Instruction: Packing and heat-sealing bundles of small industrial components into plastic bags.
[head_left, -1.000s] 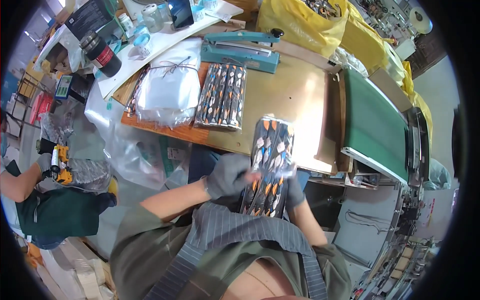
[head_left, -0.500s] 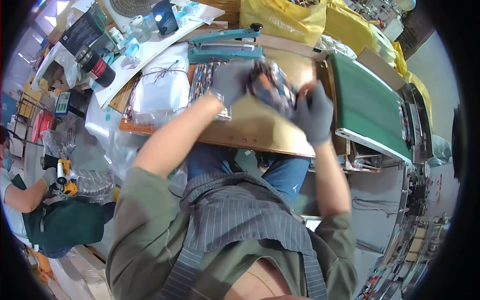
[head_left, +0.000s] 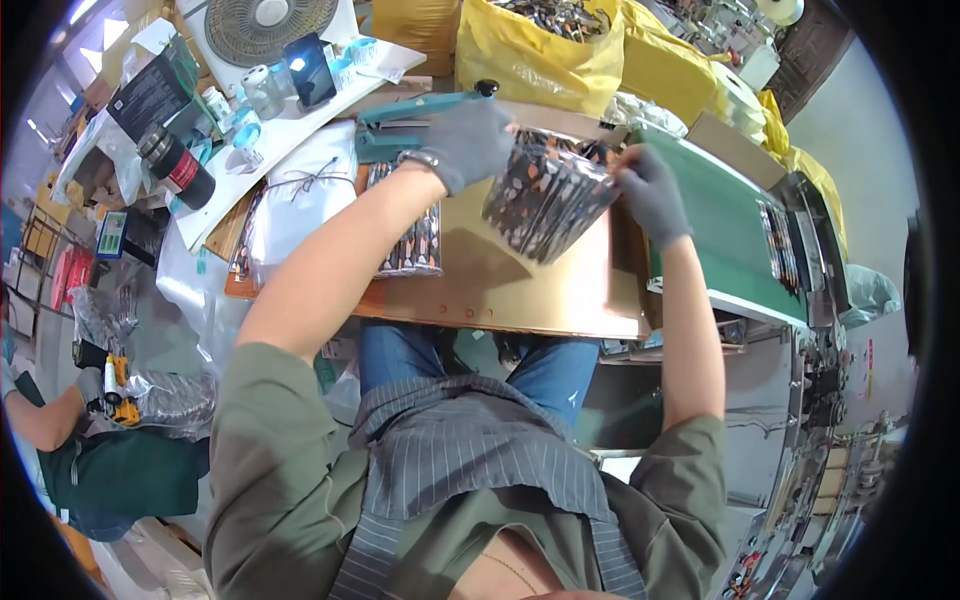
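Observation:
Between my gloved hands, above the tan tabletop [head_left: 480, 295], hangs a clear plastic pack [head_left: 545, 205] of slim dark items patterned in orange and white. My left hand [head_left: 472, 148] has its fingers closed at the pack's upper left corner. At the upper right corner, my right hand [head_left: 655, 195] pinches the edge of the plastic. Partly hidden under my left forearm lies a similar patterned pack [head_left: 418, 250]. Behind my left hand stands a blue-green hand-lever bag sealer [head_left: 392, 125], partly covered by the hand.
Clear plastic bags [head_left: 315, 195] tied with cord lie to the left. A green conveyor belt [head_left: 725, 245] stands right, with patterned items [head_left: 780, 245] at its end. Behind are yellow sacks [head_left: 540, 60]. A black flask [head_left: 178, 168] stands on a white shelf [head_left: 225, 190]. Far left, a co-worker's gloved hand [head_left: 88, 385] shows.
The pack was blurred and tilted; now it hangs stretched between both hands at its top corners. My right hand has shifted slightly right, and the whole view has moved a little.

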